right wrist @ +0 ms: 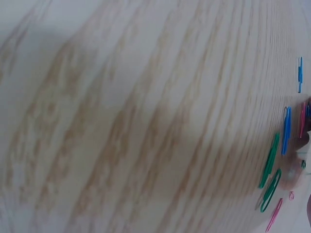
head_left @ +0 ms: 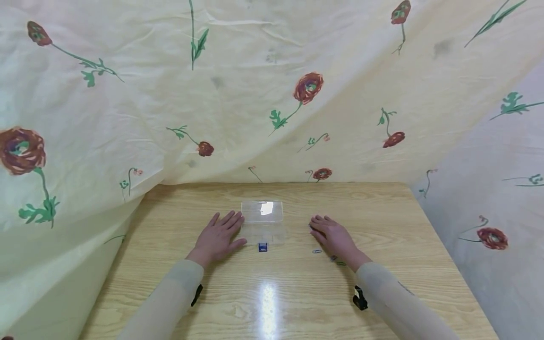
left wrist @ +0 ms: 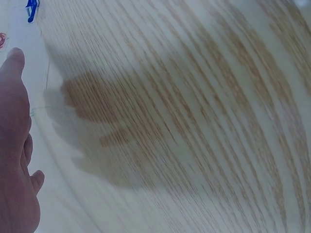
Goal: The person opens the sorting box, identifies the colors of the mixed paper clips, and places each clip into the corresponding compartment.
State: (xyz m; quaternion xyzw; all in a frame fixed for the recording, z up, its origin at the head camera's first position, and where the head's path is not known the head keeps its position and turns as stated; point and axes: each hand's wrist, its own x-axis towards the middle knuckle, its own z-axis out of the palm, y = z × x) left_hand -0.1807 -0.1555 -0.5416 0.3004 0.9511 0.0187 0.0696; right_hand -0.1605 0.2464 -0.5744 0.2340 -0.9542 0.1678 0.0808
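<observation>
My left hand [head_left: 217, 238] lies with fingers spread at the left side of a clear plastic box [head_left: 275, 233]. The box is unfolded, its clear lid [head_left: 251, 211] lying back behind it. A small blue clasp [head_left: 263, 247] sits at its front edge and also shows in the left wrist view. My right hand [head_left: 335, 238] rests low over the table, thumb and fingers extended, with paper clips around it. A pink paper clip [right wrist: 302, 120] is close by its fingertips, while blue [right wrist: 286, 131] and green [right wrist: 269, 160] paper clips lie nearby. The right palm is mostly hidden.
The wooden table [head_left: 229, 293] is bordered at the back and left by a flowered cloth [head_left: 255, 52]. Another pink paper clip [right wrist: 274, 215] lies near the green ones. Dark wrist straps [head_left: 360, 298] are on both sleeves.
</observation>
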